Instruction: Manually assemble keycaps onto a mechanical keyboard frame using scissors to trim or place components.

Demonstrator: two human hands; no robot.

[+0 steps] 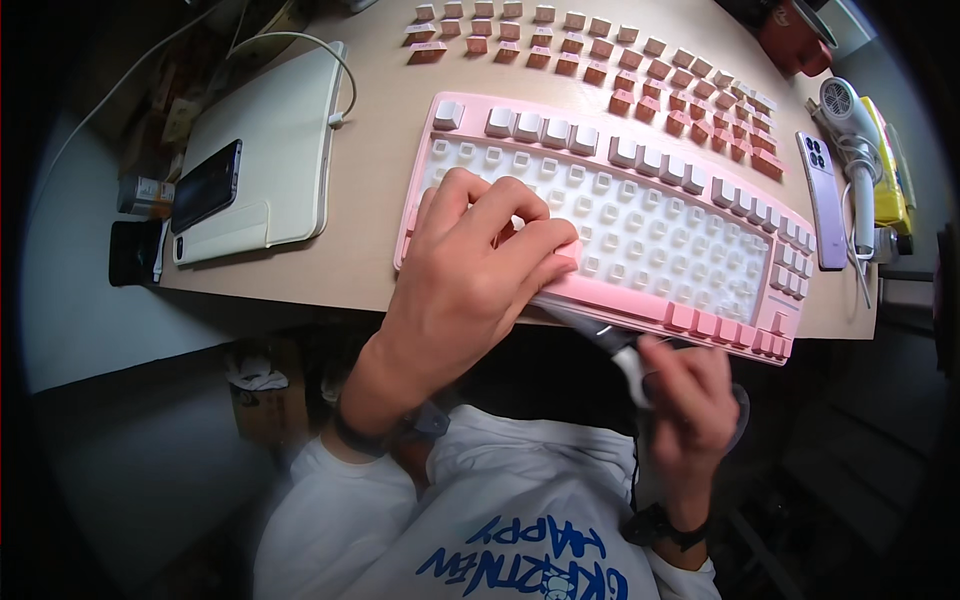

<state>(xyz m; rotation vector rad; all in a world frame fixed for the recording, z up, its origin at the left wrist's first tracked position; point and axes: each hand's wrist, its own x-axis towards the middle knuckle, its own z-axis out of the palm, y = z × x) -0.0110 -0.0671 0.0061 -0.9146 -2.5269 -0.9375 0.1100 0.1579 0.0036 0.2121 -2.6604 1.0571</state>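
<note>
A pink keyboard (640,310) lies slanted at the table's front edge. Its middle rows show bare white switches (660,235), while white keycaps (557,132) stay along the top and right, and pink ones along the bottom. My left hand (465,260) reaches over the left part, its fingers bent and pinched around a small pink keycap (570,252). Below the front edge, my right hand (690,405) is blurred, with curled fingers. A smeared grey and white thing (627,368) is at its fingers; its kind cannot be made out.
Loose pink and white keycaps (600,50) stand in rows behind the keyboard. On the left, a dark phone (208,185) rests on a pale tablet case (275,150) with a cable. To the right are a lilac phone (822,200), a hair dryer (850,125) and a red mug (797,38).
</note>
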